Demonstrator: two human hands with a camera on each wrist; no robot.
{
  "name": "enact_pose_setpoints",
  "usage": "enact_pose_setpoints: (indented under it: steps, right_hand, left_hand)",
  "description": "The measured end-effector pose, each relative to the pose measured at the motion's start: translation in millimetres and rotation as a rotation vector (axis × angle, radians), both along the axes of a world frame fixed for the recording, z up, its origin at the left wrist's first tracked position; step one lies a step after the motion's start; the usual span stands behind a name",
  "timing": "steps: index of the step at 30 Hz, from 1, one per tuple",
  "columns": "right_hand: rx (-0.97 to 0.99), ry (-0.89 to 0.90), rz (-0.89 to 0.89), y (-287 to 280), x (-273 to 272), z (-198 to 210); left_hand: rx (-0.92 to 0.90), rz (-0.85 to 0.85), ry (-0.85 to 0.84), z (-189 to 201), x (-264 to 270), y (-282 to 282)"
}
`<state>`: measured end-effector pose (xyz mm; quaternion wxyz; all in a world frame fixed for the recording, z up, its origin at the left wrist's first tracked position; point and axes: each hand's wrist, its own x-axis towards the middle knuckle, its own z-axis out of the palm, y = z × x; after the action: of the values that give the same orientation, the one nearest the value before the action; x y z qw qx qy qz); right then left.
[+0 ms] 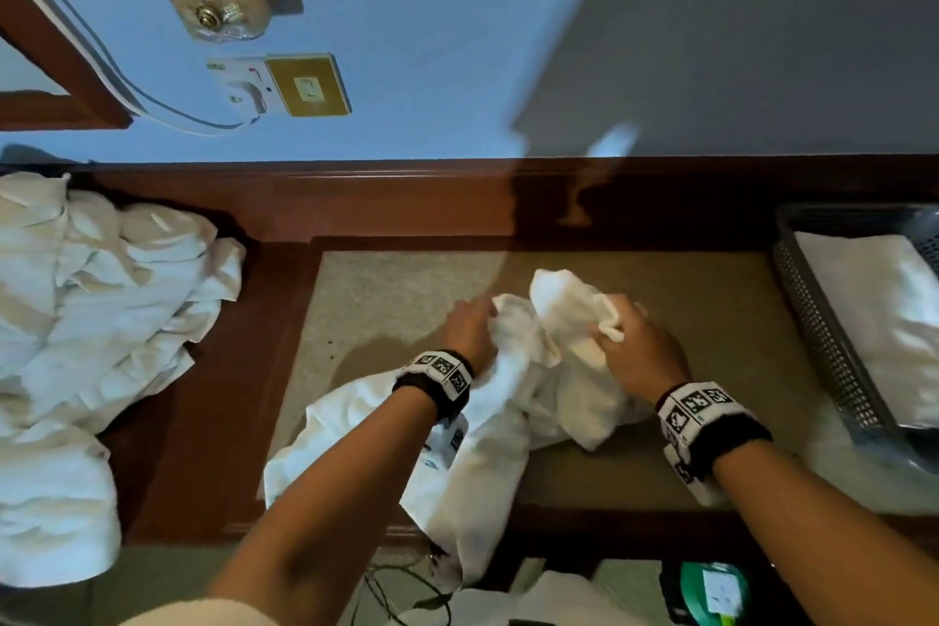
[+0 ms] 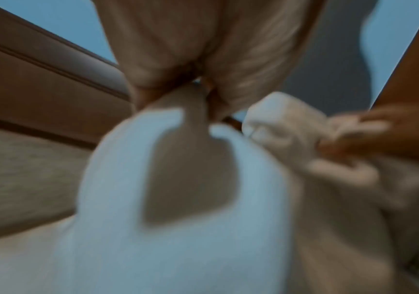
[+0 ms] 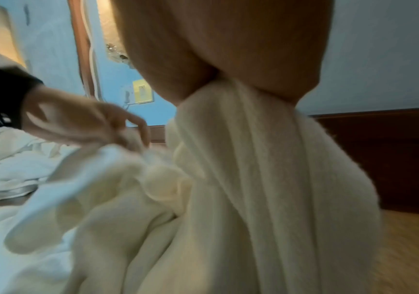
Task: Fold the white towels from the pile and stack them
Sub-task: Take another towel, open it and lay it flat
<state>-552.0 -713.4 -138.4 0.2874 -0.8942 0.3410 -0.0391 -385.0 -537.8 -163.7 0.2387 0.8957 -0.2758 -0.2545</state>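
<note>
Item: white towel (image 1: 513,402), terry cloth, crumpled and unfolded, one in hand. It lies bunched on the tan inlay of the wooden tabletop (image 1: 396,290), with its near end spilling over the table's front edge. Long axis runs roughly from the fingers back toward the person; the gathered upper end rises at the fingertips.

Left hand (image 1: 470,328): fingers curled, pinching a fold at the towel's upper left. Right hand (image 1: 637,346): fingers closed round a bunched corner, cloth hanging below the fist in the right wrist view.

Pile of towels (image 1: 96,320): one heap, well to the left of the left fingers, individual count unclear.

Basket (image 1: 818,325): one, dark mesh, right of the right fingers, holding one folded towel (image 1: 874,305) that can be made out.
</note>
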Motion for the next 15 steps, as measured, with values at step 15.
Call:
enact_pose_setpoints:
  steps: [15]
  right_hand:
    - [-0.008, -0.694, 0.288, 40, 19, 74]
  left_hand:
    - [-0.641, 0.009, -0.23, 64, -5, 27]
